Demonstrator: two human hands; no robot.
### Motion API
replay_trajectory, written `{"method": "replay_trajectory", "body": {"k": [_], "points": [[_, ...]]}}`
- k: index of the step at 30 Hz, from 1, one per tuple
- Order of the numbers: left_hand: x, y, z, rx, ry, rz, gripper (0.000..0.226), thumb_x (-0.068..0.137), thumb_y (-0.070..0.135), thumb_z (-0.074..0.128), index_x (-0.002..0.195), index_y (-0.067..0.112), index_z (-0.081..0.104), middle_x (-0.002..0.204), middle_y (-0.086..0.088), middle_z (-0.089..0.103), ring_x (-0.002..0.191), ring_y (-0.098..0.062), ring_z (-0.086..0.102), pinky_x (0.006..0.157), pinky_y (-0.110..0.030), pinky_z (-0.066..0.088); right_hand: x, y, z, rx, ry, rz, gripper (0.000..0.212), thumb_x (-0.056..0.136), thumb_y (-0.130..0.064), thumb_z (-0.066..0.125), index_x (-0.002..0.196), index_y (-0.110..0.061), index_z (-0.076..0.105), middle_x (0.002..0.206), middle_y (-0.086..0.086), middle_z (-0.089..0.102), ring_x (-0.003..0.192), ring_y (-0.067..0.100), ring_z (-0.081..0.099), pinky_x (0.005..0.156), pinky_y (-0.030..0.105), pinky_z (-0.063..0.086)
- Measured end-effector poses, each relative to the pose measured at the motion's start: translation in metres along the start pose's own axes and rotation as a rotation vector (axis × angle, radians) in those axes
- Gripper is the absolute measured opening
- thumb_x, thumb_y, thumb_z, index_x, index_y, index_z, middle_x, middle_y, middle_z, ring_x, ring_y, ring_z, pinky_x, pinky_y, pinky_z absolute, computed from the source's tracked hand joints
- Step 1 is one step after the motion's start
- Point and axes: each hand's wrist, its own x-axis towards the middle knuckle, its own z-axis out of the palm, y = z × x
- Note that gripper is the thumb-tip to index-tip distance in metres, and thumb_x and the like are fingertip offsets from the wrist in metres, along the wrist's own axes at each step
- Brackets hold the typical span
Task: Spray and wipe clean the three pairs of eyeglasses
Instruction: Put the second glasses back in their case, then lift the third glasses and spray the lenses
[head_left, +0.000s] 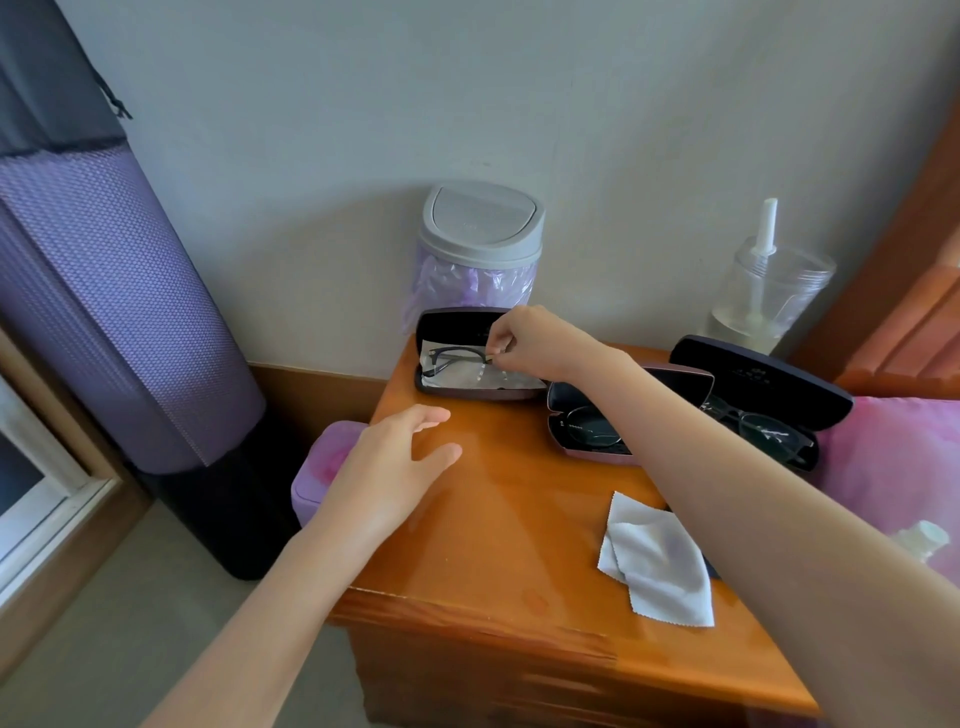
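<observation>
Three eyeglass cases on the wooden tabletop (493, 519), all with lids up. Farthest back and left, a dark case (447, 319) with dark-framed glasses (452, 358) lying on a pale cloth (498, 382) inside it. Pinches the right corner of that frame with the right hand (524, 340), thumb and fingertips closed on it, forearm (675, 415) stretched across the middle case (675, 379). Holds the left hand (395, 462) low over the tabletop's left edge, fingers straight and spread, gripping nothing; cannot tell whether touching the wood.

Inside the middle case, a second pair (592, 431), partly hidden by the forearm. At the right, a black case (753, 369) with the third pair (763, 428) in it, just beside pink bedding (893, 457). Near the front right of the tabletop, a crumpled grey wiping cloth (657, 566), well apart from both hands.

Against the wall behind the cases, a small bin (480, 223) with a grey swing lid and purple liner, and a clear tumbler (769, 296) with a white straw. Beside the tabletop at the left, lower down, a purple box (319, 467). On the bedding at the right edge, a small white-capped thing, too blurred to name.
</observation>
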Motion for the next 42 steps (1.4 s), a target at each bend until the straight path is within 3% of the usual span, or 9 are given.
{"method": "replay_trajectory", "body": {"k": [13, 17, 20, 24, 27, 31, 34, 36, 42], "points": [[0.0, 0.002, 0.003, 0.009, 0.02, 0.03, 0.042, 0.092, 0.037, 0.057, 0.132, 0.029, 0.049, 0.139, 0.007, 0.051, 0.131, -0.011, 0.044, 0.101, -0.028, 0.038, -0.023, 0.001, -0.008, -0.01, 0.087, -0.029, 0.027, 0.089, -0.015, 0.058, 0.115, -0.016, 0.067, 0.12, 0.0, 0.066, 0.108, 0.018, 0.061, 0.095, 0.035, 0.049], [-0.002, 0.007, 0.006, 0.027, 0.035, 0.067, 0.041, 0.09, 0.035, 0.059, 0.13, 0.03, 0.052, 0.137, 0.009, 0.053, 0.128, -0.008, 0.045, 0.098, -0.022, 0.035, -0.067, 0.006, -0.035, 0.179, 0.217, -0.035, 0.019, 0.09, -0.018, 0.062, 0.106, -0.019, 0.071, 0.112, -0.006, 0.068, 0.101, 0.007, 0.06, 0.085, 0.01, 0.043], [-0.008, 0.014, 0.008, 0.024, 0.04, 0.128, 0.038, 0.089, 0.035, 0.06, 0.127, 0.032, 0.054, 0.127, 0.016, 0.056, 0.113, 0.005, 0.043, 0.093, -0.018, 0.031, -0.112, 0.028, -0.064, 0.152, 0.226, 0.009, 0.016, 0.09, -0.024, 0.062, 0.102, -0.024, 0.072, 0.111, -0.009, 0.067, 0.101, 0.003, 0.059, 0.092, 0.018, 0.042], [-0.02, 0.029, 0.018, -0.072, -0.022, 0.224, 0.032, 0.086, 0.035, 0.064, 0.117, 0.036, 0.058, 0.11, 0.029, 0.056, 0.1, 0.014, 0.049, 0.091, -0.008, 0.034, -0.168, 0.077, -0.091, 0.122, 0.264, 0.198, 0.012, 0.088, -0.019, 0.066, 0.096, -0.025, 0.073, 0.093, -0.01, 0.07, 0.082, -0.011, 0.061, 0.086, 0.018, 0.046], [-0.027, 0.044, 0.03, -0.15, -0.077, 0.298, 0.028, 0.085, 0.035, 0.065, 0.111, 0.043, 0.058, 0.102, 0.034, 0.057, 0.096, 0.021, 0.053, 0.081, 0.001, 0.04, -0.2, 0.115, -0.094, 0.127, 0.293, 0.339, 0.014, 0.088, -0.013, 0.066, 0.094, -0.024, 0.072, 0.088, -0.006, 0.071, 0.085, -0.001, 0.063, 0.085, 0.022, 0.044], [-0.036, 0.064, 0.048, -0.188, -0.12, 0.397, 0.028, 0.085, 0.033, 0.065, 0.11, 0.044, 0.059, 0.102, 0.037, 0.057, 0.101, 0.027, 0.047, 0.079, 0.008, 0.034, -0.223, 0.164, -0.072, 0.183, 0.345, 0.46, 0.019, 0.085, -0.002, 0.065, 0.094, -0.018, 0.071, 0.095, 0.004, 0.073, 0.077, -0.003, 0.063, 0.078, 0.019, 0.049], [-0.04, 0.074, 0.06, -0.166, -0.161, 0.442, 0.031, 0.085, 0.036, 0.064, 0.113, 0.047, 0.056, 0.106, 0.044, 0.047, 0.1, 0.03, 0.043, 0.077, 0.009, 0.034, -0.225, 0.183, -0.047, 0.238, 0.394, 0.485, 0.024, 0.084, 0.001, 0.065, 0.104, -0.012, 0.07, 0.102, 0.006, 0.071, 0.094, 0.016, 0.067, 0.096, 0.037, 0.05], [-0.042, 0.077, 0.065, -0.142, -0.202, 0.45, 0.033, 0.085, 0.041, 0.062, 0.114, 0.051, 0.051, 0.11, 0.045, 0.042, 0.1, 0.024, 0.045, 0.072, 0.007, 0.033, -0.222, 0.187, -0.035, 0.269, 0.454, 0.505, 0.026, 0.085, 0.0, 0.064, 0.109, -0.008, 0.069, 0.108, 0.009, 0.07, 0.101, 0.023, 0.065, 0.098, 0.036, 0.047], [-0.041, 0.078, 0.072, -0.092, -0.247, 0.444, 0.034, 0.085, 0.046, 0.059, 0.117, 0.052, 0.05, 0.122, 0.038, 0.041, 0.113, 0.012, 0.04, 0.072, 0.005, 0.029, -0.21, 0.19, -0.015, 0.07, 0.492, 0.55, 0.024, 0.092, -0.015, 0.059, 0.114, -0.014, 0.068, 0.107, 0.007, 0.066, 0.091, 0.018, 0.057, 0.077, 0.026, 0.042]]}}
